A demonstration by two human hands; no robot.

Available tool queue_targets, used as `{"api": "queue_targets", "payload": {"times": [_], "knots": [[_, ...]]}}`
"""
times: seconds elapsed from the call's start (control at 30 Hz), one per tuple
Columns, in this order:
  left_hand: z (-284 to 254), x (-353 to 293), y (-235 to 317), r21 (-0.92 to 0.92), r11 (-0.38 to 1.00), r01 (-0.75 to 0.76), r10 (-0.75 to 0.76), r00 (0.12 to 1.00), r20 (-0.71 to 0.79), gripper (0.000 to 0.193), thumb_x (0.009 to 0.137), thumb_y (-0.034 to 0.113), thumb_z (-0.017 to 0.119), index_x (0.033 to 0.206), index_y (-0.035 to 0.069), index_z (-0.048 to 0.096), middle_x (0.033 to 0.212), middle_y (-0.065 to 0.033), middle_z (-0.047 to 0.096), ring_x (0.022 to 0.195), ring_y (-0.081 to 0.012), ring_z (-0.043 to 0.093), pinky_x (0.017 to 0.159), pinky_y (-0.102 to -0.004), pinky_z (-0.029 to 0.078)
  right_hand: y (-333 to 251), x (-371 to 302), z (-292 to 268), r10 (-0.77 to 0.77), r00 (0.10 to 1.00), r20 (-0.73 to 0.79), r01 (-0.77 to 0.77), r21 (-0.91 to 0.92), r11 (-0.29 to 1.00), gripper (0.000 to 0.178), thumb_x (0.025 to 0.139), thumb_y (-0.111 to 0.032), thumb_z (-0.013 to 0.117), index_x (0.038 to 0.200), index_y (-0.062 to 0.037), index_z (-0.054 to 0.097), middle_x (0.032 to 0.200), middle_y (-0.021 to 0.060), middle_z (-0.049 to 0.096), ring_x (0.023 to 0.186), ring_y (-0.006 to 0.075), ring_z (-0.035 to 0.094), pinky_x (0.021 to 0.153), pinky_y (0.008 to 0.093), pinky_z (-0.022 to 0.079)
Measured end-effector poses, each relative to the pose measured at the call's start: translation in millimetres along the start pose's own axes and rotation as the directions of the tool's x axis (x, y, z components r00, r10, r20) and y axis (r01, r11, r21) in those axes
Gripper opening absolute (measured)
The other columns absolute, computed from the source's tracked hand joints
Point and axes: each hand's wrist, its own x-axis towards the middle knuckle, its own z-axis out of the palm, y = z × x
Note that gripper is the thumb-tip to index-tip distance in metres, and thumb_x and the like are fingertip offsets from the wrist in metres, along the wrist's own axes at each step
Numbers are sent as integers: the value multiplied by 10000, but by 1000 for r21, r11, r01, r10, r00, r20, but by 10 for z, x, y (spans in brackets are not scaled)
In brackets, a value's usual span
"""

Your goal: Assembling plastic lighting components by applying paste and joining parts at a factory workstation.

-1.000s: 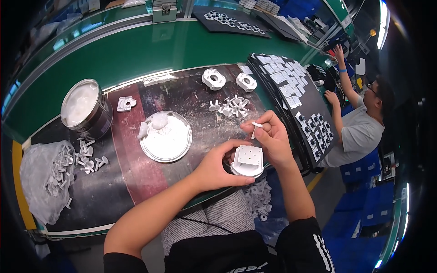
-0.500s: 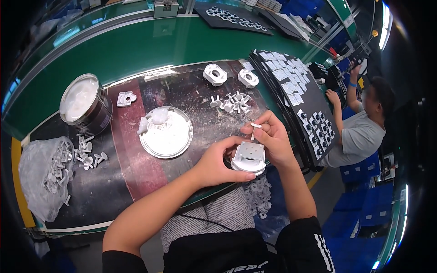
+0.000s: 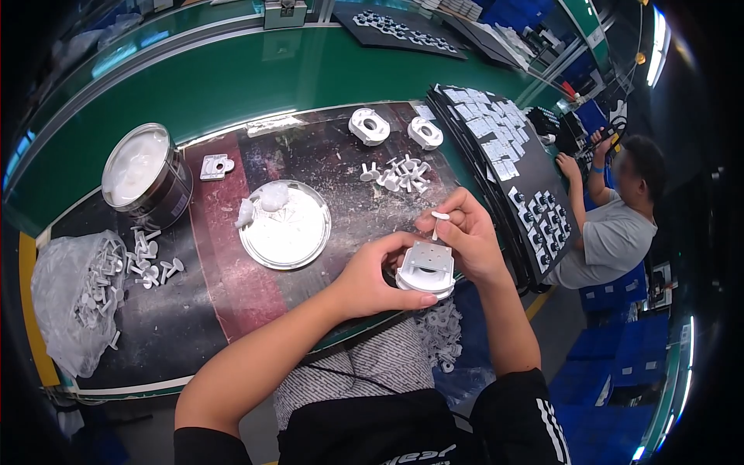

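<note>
My left hand (image 3: 377, 277) is closed round a white plastic housing (image 3: 425, 280), its thumb along the near rim. A flat grey-white plate (image 3: 432, 255) sits on the housing's upper side. Just above that plate, my right hand (image 3: 470, 236) pinches a small white pin with a round flat head (image 3: 439, 216), stem pointing down. The pin's tip is close to the plate; whether they touch I cannot tell. More such pins (image 3: 404, 173) lie in a loose pile beyond my hands. Behind the pile stand two similar white housings (image 3: 369, 127) (image 3: 425, 133).
Left of my hands are a round lid with white paste (image 3: 285, 246), an open tin (image 3: 141, 172), a small white part (image 3: 216, 167) and a plastic bag of pins (image 3: 74, 298). Black trays with small parts (image 3: 496, 147) stand at right, near a seated co-worker (image 3: 612, 217).
Both hands hold nearly the same pose, the pin still over the housing. The view has shifted very slightly. At right, the co-worker's raised hand has come down a little.
</note>
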Motion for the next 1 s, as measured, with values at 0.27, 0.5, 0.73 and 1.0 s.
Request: {"api": "queue_targets", "payload": {"times": [0.27, 0.5, 0.73, 1.0], "knots": [[9, -12, 21, 37, 999, 5, -6, 1000, 27, 723, 704, 210, 972, 1294, 0, 610, 1118, -41, 691, 1038, -106, 651, 949, -283, 508, -192, -22, -113, -45, 984, 172, 81, -209, 974, 261, 935, -54, 746, 1098, -9, 547, 1252, 258, 665, 1113, 259, 725, 966, 378, 586], [19, -2, 10, 19, 1000, -3, 3, 1000, 6, 799, 676, 210, 987, 1336, 3, 587, 1143, -33, 683, 1059, -100, 638, 956, -283, 501, -192, -82, -265, 51, 963, 264, 25, -279, 960, 194, 970, -1, 640, 1159, 19, 600, 1348, 305, 625, 1251, 307, 654, 1071, 430, 511], [5, -6, -55, 130, 991, -32, 32, 999, -2, 807, 673, 215, 986, 1347, 25, 586, 1126, -24, 673, 1051, -102, 639, 955, -286, 509, -98, -108, -266, -68, 953, 296, 150, -267, 952, 206, 1006, 53, 537, 1165, 15, 663, 1356, 186, 636, 1212, 204, 629, 1013, 328, 506], [67, 32, -88, 204, 975, -91, 105, 993, -58, 827, 674, 192, 970, 1381, 44, 568, 1227, -66, 647, 1111, -148, 645, 975, -319, 521, 293, -153, -345, -127, 990, 57, 119, 127, 985, 252, 993, -22, 605, 1244, -7, 584, 1177, 127, 677, 1091, 174, 647, 945, 303, 513]]}}
